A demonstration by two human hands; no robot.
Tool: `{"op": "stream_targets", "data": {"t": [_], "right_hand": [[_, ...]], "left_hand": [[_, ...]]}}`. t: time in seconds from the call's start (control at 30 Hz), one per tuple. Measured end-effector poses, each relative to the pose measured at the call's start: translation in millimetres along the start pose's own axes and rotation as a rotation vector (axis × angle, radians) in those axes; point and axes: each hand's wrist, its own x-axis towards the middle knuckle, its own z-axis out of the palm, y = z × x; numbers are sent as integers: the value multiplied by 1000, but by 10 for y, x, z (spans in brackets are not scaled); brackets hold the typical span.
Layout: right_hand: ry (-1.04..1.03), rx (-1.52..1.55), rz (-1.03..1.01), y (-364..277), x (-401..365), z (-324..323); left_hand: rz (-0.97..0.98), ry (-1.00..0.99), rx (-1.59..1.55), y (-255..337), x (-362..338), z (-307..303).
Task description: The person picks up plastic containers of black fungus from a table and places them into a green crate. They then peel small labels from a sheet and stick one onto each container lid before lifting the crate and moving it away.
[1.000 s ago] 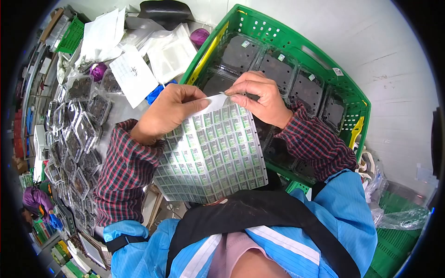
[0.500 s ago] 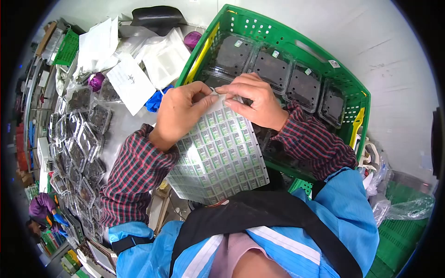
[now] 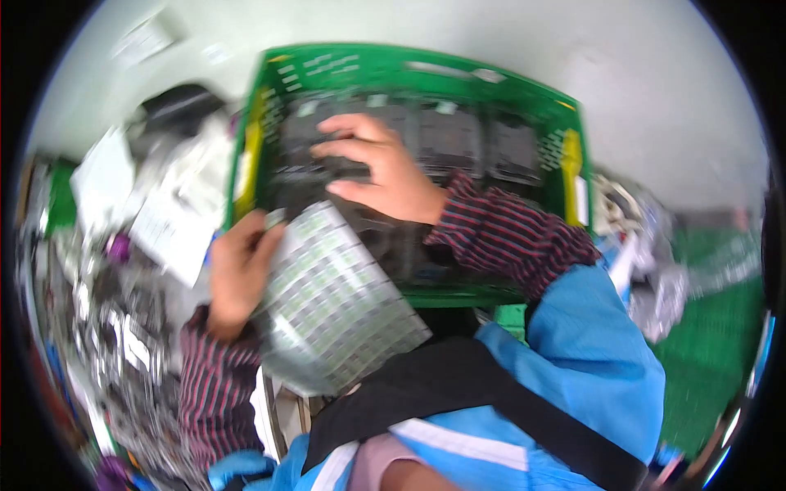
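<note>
My left hand [image 3: 239,270] is closed on the left edge of a sheet of small green-and-white stickers [image 3: 344,303], which hangs slanted in front of my body. A small pale piece [image 3: 276,217] shows at the tip of the left thumb, too blurred to name surely. My right hand [image 3: 385,172] is over the green crate [image 3: 426,74], fingers apart, with nothing visible between them. Below it in the crate sit clear plastic boxes with dark contents [image 3: 449,139]. Several carry a small pale sticker near the top edge.
To the left, many clear plastic boxes [image 3: 139,344] are heaped. White papers [image 3: 172,237] and a black item [image 3: 180,102] lie behind them. At the right are plastic wrapping [image 3: 663,286] and another green crate [image 3: 712,352]. A pale wall stands behind.
My hands have parted: the right has moved over the crate boxes, its fingers spreading, while the left keeps the sticker sheet, lower and to the left. The view has shifted and blurred.
</note>
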Motion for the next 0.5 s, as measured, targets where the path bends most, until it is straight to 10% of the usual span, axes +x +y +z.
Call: {"op": "stream_targets", "data": {"t": [0.3, 0.5], "right_hand": [[137, -727, 602, 1089, -982, -2153], [-63, -1118, 444, 1639, -1328, -2113]], "left_hand": [[-55, -100, -288, 36, -21, 9], [-62, -139, -326, 101, 79, 78]]}}
